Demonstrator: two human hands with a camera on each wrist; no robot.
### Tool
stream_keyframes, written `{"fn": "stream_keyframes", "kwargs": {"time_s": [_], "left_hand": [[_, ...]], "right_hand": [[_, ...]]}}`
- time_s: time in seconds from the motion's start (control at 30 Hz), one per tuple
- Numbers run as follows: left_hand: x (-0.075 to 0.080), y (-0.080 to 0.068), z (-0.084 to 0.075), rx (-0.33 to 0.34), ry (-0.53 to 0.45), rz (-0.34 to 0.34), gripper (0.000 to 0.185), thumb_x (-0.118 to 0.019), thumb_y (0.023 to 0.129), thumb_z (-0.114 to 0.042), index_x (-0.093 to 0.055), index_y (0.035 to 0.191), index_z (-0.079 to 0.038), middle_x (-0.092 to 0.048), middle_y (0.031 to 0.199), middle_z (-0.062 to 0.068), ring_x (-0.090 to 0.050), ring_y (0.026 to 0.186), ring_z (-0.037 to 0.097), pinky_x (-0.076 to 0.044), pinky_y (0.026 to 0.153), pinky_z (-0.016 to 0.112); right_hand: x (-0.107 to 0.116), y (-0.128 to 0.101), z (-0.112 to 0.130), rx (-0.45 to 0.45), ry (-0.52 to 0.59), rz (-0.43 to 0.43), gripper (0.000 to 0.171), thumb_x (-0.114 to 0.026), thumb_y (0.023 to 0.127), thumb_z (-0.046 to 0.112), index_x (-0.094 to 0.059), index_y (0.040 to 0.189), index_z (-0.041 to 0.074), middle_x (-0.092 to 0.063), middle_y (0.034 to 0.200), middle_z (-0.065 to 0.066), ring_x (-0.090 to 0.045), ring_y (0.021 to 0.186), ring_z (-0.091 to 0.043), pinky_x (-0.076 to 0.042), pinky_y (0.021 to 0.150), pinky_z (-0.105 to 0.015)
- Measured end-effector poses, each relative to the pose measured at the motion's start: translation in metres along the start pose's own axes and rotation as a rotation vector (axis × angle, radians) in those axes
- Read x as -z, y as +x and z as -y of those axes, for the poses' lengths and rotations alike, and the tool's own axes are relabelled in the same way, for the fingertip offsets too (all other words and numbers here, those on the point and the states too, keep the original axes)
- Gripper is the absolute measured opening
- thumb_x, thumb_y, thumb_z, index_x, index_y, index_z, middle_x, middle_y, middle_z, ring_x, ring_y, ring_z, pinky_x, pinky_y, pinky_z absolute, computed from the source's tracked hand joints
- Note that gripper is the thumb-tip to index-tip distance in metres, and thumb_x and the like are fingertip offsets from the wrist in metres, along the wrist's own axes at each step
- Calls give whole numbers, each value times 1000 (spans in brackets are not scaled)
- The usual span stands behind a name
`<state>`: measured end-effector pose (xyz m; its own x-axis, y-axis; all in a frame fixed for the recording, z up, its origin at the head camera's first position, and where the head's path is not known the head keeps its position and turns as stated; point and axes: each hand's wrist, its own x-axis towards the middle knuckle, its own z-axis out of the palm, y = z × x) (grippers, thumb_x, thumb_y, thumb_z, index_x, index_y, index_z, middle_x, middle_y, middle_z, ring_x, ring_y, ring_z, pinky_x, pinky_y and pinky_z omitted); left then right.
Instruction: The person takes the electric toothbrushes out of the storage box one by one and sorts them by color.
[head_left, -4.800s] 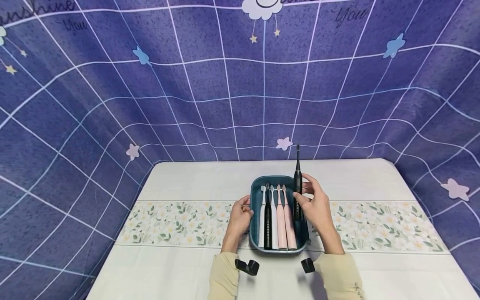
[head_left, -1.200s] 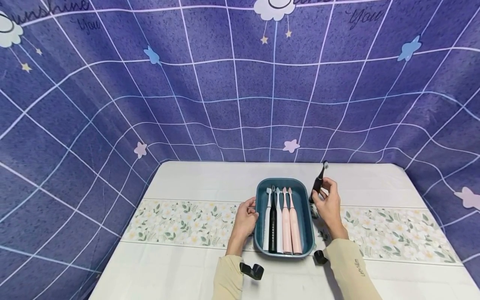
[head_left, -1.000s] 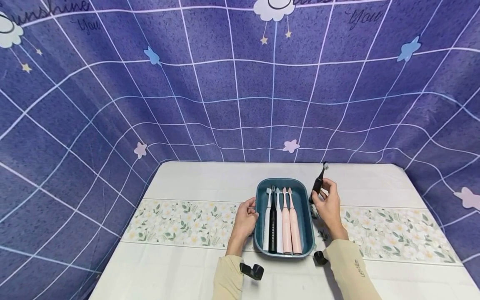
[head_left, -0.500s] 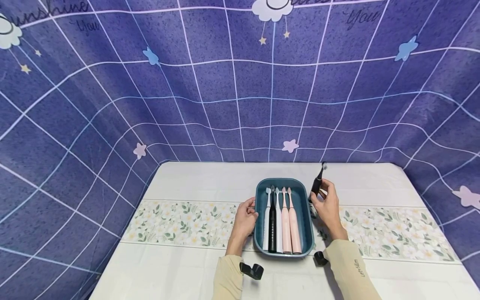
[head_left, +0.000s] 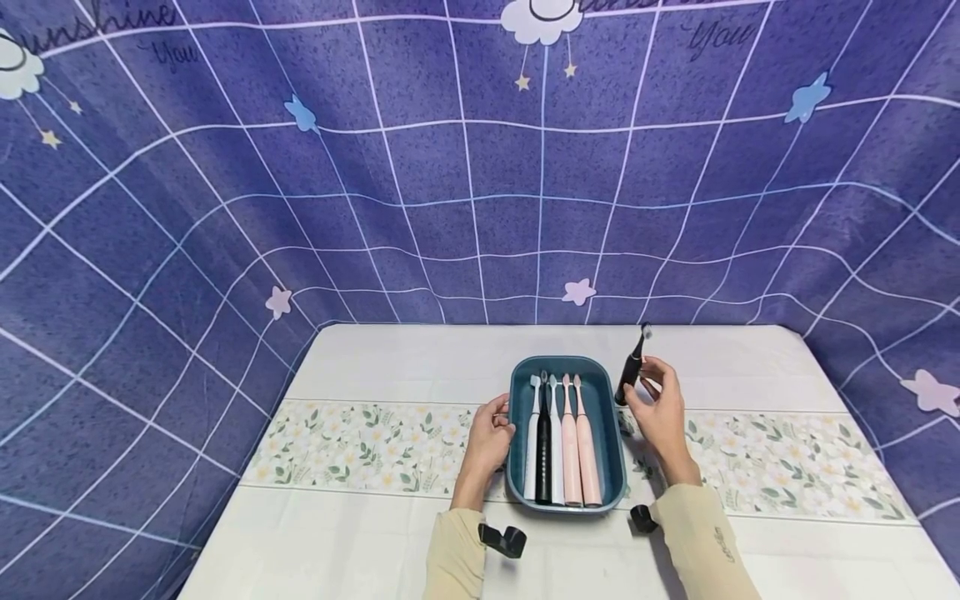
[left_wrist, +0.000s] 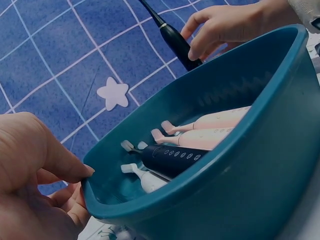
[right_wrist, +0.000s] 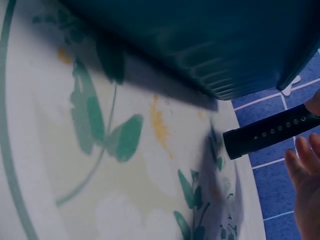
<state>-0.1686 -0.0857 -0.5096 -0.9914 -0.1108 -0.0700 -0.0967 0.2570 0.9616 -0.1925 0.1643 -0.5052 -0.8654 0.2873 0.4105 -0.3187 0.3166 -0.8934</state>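
Pinching a black toothbrush [head_left: 632, 371] by its handle, the person's right hand [head_left: 660, 412] is just outside the teal bin [head_left: 607, 442], off its right side. That brush stands brush-head up, leaning a little to the right, with a row of small round marks down the handle; whether its bottom end touches the cloth, I can't tell. The left hand [head_left: 489, 437] is at the opposite side of the bin, its fingers curled in close and gripping the rim.

Inside the bin five more brushes lie side by side, heads away from the person — a white toothbrush [head_left: 532, 454] at the left, then another black toothbrush [head_left: 543, 454], a second white toothbrush [head_left: 557, 454], and two in pink, the inner pink toothbrush [head_left: 572, 450] and the outer pink toothbrush [head_left: 589, 462]. To the right of them a strip of the bin floor shows.

Under it all is a white tablecloth [head_left: 352, 542] crossed by a floral band [head_left: 360, 450]. Both sleeves are beige — the left sleeve [head_left: 455, 554] and the right sleeve [head_left: 701, 537] — and a purple-blue curtain [head_left: 465, 183] with grid lines and stars hangs behind.
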Motion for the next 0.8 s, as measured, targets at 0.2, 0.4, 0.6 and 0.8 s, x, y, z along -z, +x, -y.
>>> {"fn": "stream_keyframes", "kwargs": {"time_s": [0.2,0.4,0.6,0.8], "left_hand": [[1,0,1,1,-5,-3,51,-53,82,9,-53,132,1,-51,114,16,-47,88,17,-40,73,23],[0,0,2,-7,10,-8,51,-53,82,9,-53,132,1,-52,115,18,-47,87,17,-41,73,23],[0,0,1,-1,2,-8,50,-53,82,10,-53,132,2,-52,117,19,-47,88,17,-41,74,24],[0,0,0,0,1,-8,50,-53,83,10,-52,133,2,-52,116,19,-47,88,18,-41,74,25]], "right_hand": [[6,-4,6,-7,76,-26,58,-63,79,-13,-41,132,-11,-50,124,-28,-52,111,-39,-44,99,-44],[10,-4,18,-21,92,-82,59,-62,77,-15,-41,132,-12,-51,121,-28,-52,108,-39,-46,98,-38],[15,-6,28,-39,117,-114,61,-63,77,-15,-40,133,-11,-51,121,-26,-53,108,-35,-47,97,-30],[15,-10,37,-29,133,-107,61,-63,76,-15,-40,133,-12,-51,120,-27,-53,108,-36,-47,95,-25]]}}
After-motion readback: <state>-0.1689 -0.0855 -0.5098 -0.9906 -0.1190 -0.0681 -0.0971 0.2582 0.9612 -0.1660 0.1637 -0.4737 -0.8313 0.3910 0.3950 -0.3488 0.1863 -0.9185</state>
